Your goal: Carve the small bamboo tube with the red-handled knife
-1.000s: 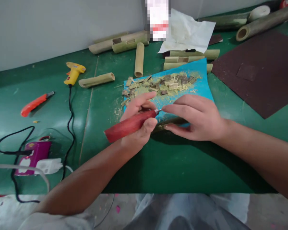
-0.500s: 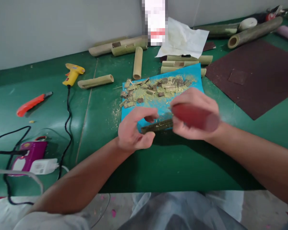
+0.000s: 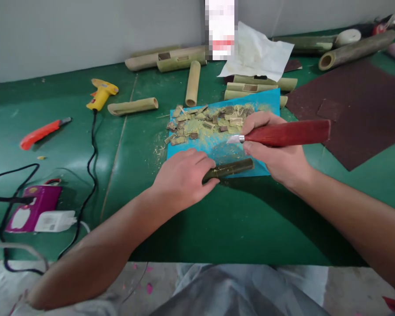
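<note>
My left hand (image 3: pixel 187 175) is closed around the left end of a dark green bamboo tube (image 3: pixel 235 168), which lies along the near edge of a blue sheet (image 3: pixel 261 169). Thin pale lines run along the tube's surface. In my right hand (image 3: pixel 279 156) is a carving knife (image 3: pixel 289 133) with a thick red wooden handle and a short metal blade. The blade points left, above the sheet and apart from the tube. Bamboo chips (image 3: pixel 208 125) and pale shavings cover the far part of the sheet.
To the left are a yellow glue gun (image 3: pixel 102 94), an orange utility knife (image 3: pixel 41 134) and a purple power strip (image 3: pixel 41 204) with cords. Cut bamboo pieces (image 3: pixel 192 83) lie along the back. A brown sheet (image 3: pixel 355 114) and a white paper (image 3: pixel 256 55) are on the right.
My left hand has gone from open fingers beside the tube to gripping its end. My right hand has moved right and off the tube, turning the knife so its blade shows.
</note>
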Tool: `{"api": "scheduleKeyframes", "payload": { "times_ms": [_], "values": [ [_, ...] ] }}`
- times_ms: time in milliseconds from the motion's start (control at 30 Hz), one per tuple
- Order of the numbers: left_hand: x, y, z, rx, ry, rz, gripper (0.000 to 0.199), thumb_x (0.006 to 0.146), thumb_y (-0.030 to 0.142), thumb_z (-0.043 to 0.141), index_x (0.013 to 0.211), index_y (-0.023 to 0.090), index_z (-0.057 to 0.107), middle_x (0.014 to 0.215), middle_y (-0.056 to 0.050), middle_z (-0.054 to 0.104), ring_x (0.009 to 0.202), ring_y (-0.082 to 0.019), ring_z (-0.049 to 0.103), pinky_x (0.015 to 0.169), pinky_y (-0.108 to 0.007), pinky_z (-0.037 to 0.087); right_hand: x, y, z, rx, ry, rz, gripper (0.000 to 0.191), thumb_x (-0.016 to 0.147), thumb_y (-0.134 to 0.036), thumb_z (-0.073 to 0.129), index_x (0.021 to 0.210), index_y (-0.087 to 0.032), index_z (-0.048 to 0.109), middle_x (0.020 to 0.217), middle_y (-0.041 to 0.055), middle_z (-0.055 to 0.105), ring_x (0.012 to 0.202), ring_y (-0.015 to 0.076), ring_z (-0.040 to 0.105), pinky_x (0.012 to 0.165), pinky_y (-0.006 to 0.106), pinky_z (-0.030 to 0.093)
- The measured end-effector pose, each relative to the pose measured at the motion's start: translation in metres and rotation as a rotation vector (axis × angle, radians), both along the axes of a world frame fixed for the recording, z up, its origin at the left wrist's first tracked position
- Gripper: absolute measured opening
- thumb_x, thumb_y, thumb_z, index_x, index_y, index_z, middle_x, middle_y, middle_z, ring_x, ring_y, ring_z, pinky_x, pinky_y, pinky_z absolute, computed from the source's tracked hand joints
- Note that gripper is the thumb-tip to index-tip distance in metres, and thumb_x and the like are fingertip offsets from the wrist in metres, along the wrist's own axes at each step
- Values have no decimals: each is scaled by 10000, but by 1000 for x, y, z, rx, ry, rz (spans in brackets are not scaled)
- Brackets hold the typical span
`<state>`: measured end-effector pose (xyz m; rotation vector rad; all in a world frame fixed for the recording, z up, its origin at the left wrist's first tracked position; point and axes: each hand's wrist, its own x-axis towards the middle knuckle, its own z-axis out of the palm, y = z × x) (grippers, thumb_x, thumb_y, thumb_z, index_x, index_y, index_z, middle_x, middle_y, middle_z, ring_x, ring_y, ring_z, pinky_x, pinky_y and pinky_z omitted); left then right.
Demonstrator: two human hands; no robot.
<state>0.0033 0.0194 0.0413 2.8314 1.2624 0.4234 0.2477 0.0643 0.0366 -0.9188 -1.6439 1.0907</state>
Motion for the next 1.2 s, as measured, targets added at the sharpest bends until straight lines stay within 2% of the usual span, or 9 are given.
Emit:
{"api": "scheduleKeyframes", "payload": {
  "times_ms": [167,267,400,567,700,800,867,967,1200],
  "values": [
    [2,10,-10,-100,-269,-44,75,925,256,751,948,190,722,890,-35,784,828,-213,712,770,-338,549,-3,0,-6,-132,144,16,293,882,-522,798,864,-263,662,848,19,656,702,182,597,651,367,522],
    [7,11,-15,-155,-402,-63,123,911,228,788,1007,196,718,936,-29,798,863,-201,730,802,-326,562,-3,-2,-7,-81,140,-18,254,908,-494,784,900,-271,662,881,23,670,737,195,623,686,383,541],
    [15,8,-17,-219,-487,-48,269,916,155,753,1168,213,682,979,-22,787,889,-175,735,847,-307,580,1,-2,-3,23,31,-14,268,892,-483,799,965,-299,619,969,54,704,865,261,672,793,456,584],
    [9,9,-17,-118,-483,1,132,912,222,770,998,199,672,954,-36,765,896,-199,726,822,-325,575,3,0,-3,109,5,32,198,931,-402,751,911,-294,586,922,44,665,897,265,673,850,461,588],
    [0,14,-20,-92,-398,41,232,875,325,833,1028,192,721,1008,-55,779,945,-229,737,862,-363,578,1,0,-7,105,35,47,195,913,-344,795,897,-285,610,889,22,669,826,227,660,776,418,584],
    [-3,19,-22,-136,-324,0,200,919,356,811,1027,197,754,997,-44,785,917,-211,730,853,-352,567,-3,-2,-8,28,70,67,226,862,-361,858,826,-276,651,821,1,686,776,204,657,723,387,571],
    [-3,21,-23,-127,-328,-59,181,955,348,785,1035,186,767,980,-46,785,888,-196,722,834,-336,556,-5,-4,-7,20,71,80,206,864,-311,839,785,-272,653,795,-11,691,759,190,660,727,378,569],
    [-2,24,-25,-117,-374,-124,172,967,330,780,1038,174,778,971,-49,784,867,-180,716,821,-320,549,-7,-5,-5,62,60,108,192,868,-206,781,756,-270,639,768,-26,686,739,171,662,732,364,567],
    [-3,27,-30,-156,-403,-122,195,963,351,785,1044,173,790,982,-64,785,875,-184,716,830,-337,560,-5,-2,-7,196,-19,149,221,859,-126,754,737,-279,650,787,-29,727,755,174,697,765,366,592]
  ]
}}
